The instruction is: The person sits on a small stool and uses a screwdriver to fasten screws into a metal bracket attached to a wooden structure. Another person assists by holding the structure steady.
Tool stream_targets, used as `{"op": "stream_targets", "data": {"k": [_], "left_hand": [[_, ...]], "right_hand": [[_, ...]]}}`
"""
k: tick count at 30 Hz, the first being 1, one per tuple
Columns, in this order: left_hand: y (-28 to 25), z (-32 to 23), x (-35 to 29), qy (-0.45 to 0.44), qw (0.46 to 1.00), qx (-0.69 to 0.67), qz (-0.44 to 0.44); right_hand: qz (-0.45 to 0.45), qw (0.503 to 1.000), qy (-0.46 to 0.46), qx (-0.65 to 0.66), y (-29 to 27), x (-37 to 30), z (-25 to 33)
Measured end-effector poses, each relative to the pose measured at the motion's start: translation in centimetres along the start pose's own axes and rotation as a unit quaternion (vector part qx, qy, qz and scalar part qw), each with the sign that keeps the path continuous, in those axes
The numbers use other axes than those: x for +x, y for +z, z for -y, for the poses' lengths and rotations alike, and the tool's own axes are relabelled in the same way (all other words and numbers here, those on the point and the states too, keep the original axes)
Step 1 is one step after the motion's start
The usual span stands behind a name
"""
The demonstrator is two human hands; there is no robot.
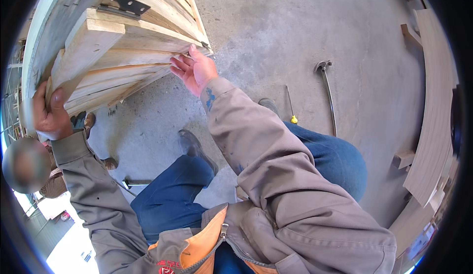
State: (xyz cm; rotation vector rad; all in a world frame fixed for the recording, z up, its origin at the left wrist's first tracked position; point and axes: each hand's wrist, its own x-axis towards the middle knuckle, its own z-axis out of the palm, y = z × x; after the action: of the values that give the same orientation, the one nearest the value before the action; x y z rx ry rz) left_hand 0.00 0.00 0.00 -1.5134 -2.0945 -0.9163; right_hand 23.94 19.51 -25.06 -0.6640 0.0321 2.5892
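Observation:
A large slatted wooden panel structure (133, 52) of pale planks stands tilted at the upper left, with a black metal hinge (123, 4) on its frame. My left hand (51, 114) is closed around the edge of a board at the structure's near left side, thumb over the wood. At the structure's right corner is my right hand (199, 72), palm turned up and fingers apart. Its thumb and fingertips are at the edge of the slats; whether they press on the wood I cannot tell.
On the concrete floor (256, 22) to the right lie a claw hammer (329, 96) and a yellow-handled screwdriver (293, 111). Long wooden boards (436, 96) are stacked along the far right. Another person (51, 170) is at the left edge. My knees are bent beneath my arms.

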Motion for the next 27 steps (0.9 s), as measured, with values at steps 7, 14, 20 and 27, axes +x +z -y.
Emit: {"op": "stream_targets", "data": {"k": [7,14,20,27], "left_hand": [[0.0,-0.9,0.2,0.024,0.996,0.08,0.015],[1.0,-0.6,-0.2,0.052,0.994,0.091,0.0],[3.1,-4.2,0.2,0.075,0.99,0.116,-0.036],[0.8,-7.9,1.6,-0.004,0.993,0.106,0.042]], "right_hand": [[-0.036,0.997,0.021,0.063,0.5,1.0,-2.0],[-0.049,0.998,0.003,0.035,0.2,1.5,-1.3],[-0.054,0.997,-0.028,0.052,-0.4,2.2,-1.0],[-0.061,0.995,-0.029,0.067,-0.2,1.9,-1.4]]}}
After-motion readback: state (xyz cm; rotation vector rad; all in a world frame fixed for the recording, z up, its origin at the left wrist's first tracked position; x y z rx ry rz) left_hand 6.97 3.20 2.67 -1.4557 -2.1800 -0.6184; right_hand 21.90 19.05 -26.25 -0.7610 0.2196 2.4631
